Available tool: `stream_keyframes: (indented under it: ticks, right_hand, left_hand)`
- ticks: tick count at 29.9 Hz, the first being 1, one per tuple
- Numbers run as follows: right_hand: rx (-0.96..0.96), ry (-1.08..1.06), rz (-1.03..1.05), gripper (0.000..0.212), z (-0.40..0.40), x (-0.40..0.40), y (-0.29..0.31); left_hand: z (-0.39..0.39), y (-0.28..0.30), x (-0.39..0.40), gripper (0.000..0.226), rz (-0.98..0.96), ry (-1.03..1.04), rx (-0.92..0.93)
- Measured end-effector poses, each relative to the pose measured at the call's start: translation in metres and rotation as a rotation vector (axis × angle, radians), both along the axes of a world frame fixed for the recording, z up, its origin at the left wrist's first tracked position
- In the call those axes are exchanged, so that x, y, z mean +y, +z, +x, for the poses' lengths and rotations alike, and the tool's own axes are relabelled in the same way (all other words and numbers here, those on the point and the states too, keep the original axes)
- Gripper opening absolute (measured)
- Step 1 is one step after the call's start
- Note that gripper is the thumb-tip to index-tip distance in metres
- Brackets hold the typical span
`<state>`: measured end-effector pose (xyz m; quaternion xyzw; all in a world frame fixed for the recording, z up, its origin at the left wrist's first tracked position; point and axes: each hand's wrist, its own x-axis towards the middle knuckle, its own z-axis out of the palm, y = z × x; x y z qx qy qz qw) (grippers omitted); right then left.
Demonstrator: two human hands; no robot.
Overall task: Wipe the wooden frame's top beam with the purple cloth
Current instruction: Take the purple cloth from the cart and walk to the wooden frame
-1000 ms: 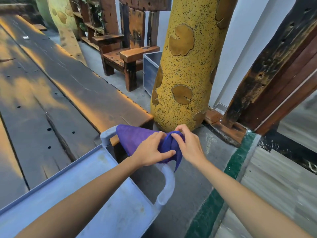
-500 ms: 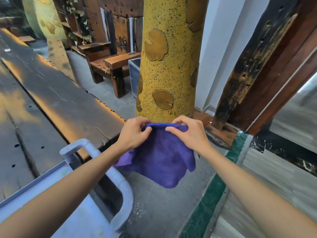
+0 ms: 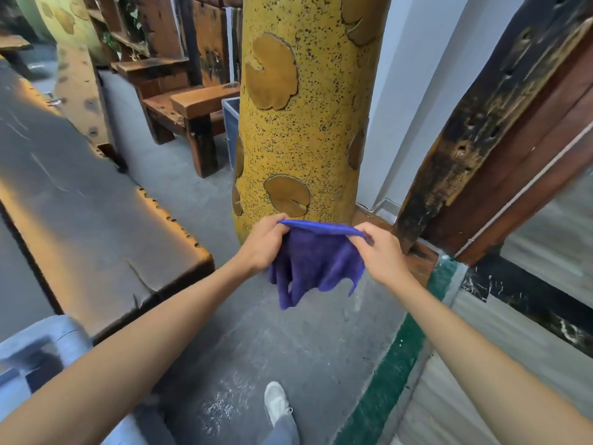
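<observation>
The purple cloth (image 3: 316, 261) hangs in the air in front of me, stretched along its top edge between both hands. My left hand (image 3: 261, 244) pinches its left corner and my right hand (image 3: 380, 252) pinches its right corner. The rest of the cloth droops below in loose folds. A dark, weathered wooden frame (image 3: 475, 123) stands tilted at the right, with redder wood next to it. Its top beam is out of view.
A tall yellow speckled pillar (image 3: 298, 117) rises just behind the cloth. A long dark wooden table (image 3: 80, 194) runs along the left. A grey cart handle (image 3: 48, 342) sits at the lower left. Wooden benches (image 3: 189, 110) stand behind. My white shoe (image 3: 276, 403) is on the concrete floor.
The cloth has come off the cart handle and been spread between both hands. My view has moved forward and right, toward the pillar, leaving the cart behind at the lower left.
</observation>
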<state>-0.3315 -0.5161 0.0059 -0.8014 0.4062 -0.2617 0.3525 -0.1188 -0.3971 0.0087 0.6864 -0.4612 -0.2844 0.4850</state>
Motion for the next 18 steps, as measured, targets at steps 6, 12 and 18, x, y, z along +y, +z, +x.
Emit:
stream_keyframes:
  ticks: [6, 12, 18]
  right_hand:
    - [-0.017, 0.056, 0.1, 0.031, 0.091, -0.09, 0.006]
    - [0.108, 0.159, -0.106, 0.039, 0.175, -0.153, 0.012]
    - [0.097, 0.297, -0.004, 0.046, 0.277, -0.199, 0.001]
  left_hand:
    - [0.074, -0.009, -0.089, 0.052, -0.027, 0.051, -0.202]
    - [0.165, -0.008, -0.123, 0.039, -0.018, 0.098, -0.484]
    - [0.254, -0.008, -0.135, 0.006, 0.047, 0.227, -0.455]
